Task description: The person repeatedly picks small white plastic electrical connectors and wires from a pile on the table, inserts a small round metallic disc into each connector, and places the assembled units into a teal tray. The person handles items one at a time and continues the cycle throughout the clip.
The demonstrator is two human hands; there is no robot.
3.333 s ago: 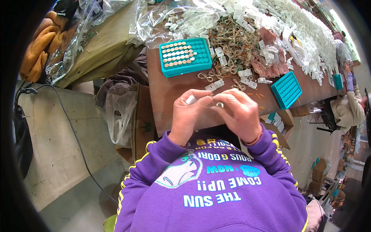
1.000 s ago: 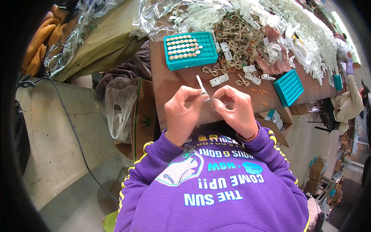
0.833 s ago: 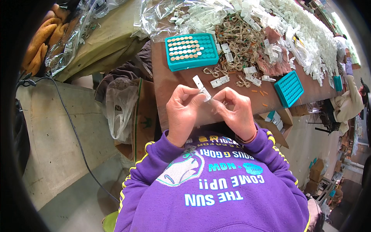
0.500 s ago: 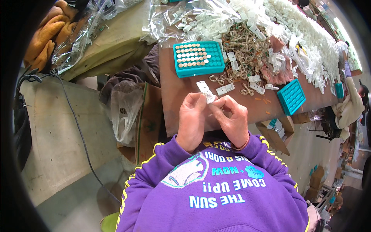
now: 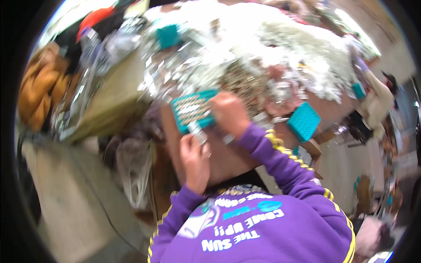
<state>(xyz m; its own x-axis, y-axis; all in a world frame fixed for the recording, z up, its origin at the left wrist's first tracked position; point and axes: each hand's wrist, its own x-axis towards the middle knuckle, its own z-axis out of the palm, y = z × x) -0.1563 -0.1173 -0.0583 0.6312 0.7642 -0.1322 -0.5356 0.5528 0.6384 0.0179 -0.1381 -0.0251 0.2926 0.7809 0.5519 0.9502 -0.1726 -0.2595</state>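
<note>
The left hand (image 5: 195, 160) pinches a small clear packet (image 5: 196, 129) near the tabletop's (image 5: 228, 160) near edge; the right hand (image 5: 229, 113) reaches to the teal tray (image 5: 189, 109), its grip unclear through blur.

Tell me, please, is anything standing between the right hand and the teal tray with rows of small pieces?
Nothing visible does: the right hand is already at the right edge of the teal tray, though blur hides whether it touches. The left hand holds a small white strip just below it.

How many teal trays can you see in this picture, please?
4: one teal tray under the right hand; one by the right sleeve; one at the upper left; a small one far right. The pile may hide more.
</note>
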